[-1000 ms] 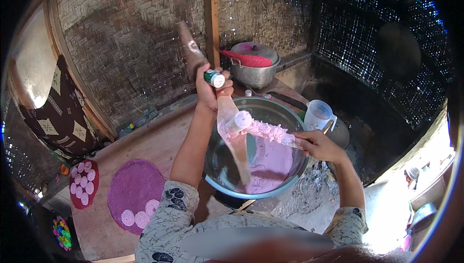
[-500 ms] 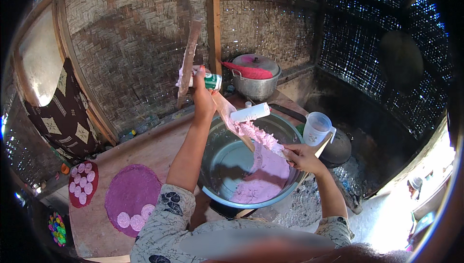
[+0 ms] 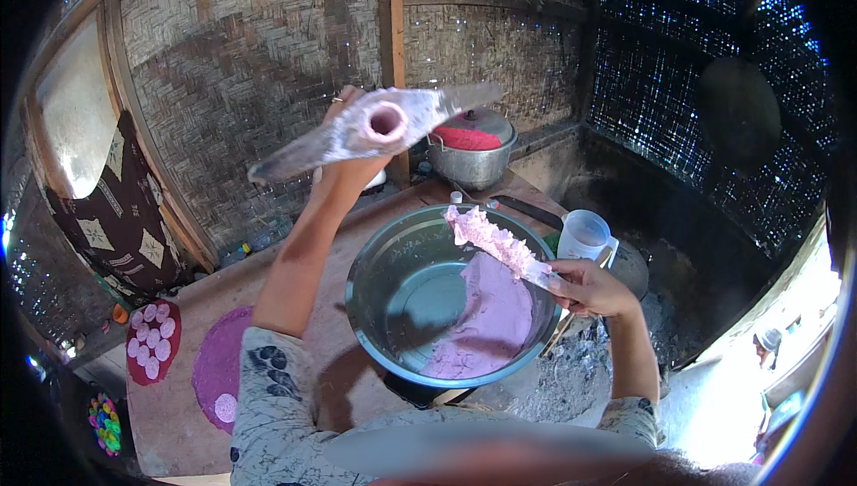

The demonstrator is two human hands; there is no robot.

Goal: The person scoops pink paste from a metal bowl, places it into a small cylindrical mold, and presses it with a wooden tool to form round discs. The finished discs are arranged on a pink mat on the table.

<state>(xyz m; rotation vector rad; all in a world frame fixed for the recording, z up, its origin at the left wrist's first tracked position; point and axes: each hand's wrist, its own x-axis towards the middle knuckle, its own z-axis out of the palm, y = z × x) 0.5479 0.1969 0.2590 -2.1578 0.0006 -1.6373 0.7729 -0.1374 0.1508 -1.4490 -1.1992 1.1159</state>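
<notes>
Up in front of the far wall, my left hand [image 3: 359, 170] is closed on a wooden press [image 3: 303, 154], a long board with a round hole at its middle. Pink dough is smeared around the hole, which faces me, and the board hides much of the hand. My right hand [image 3: 589, 288] grips a flat spatula [image 3: 537, 274] loaded with a ragged strip of pink dough [image 3: 489, 238], over the right side of the basin. A green-blue basin [image 3: 361, 334] stands below, with a thick mass of pink-purple dough [image 3: 491, 316] along its right side.
Left on the wooden table [image 3: 187, 432] lie a red plate of small pink rounds [image 3: 153, 338] and a purple round mat [image 3: 212, 370], partly behind my sleeve. A lidded metal pot [image 3: 473, 165] stands behind the basin. To its right are a clear pitcher [image 3: 585, 234] and an ashy hearth [image 3: 580, 374].
My left hand has risen and turned the press, so its hole now faces me and its white tube is out of sight. The dough-laden spatula has come away from the press.
</notes>
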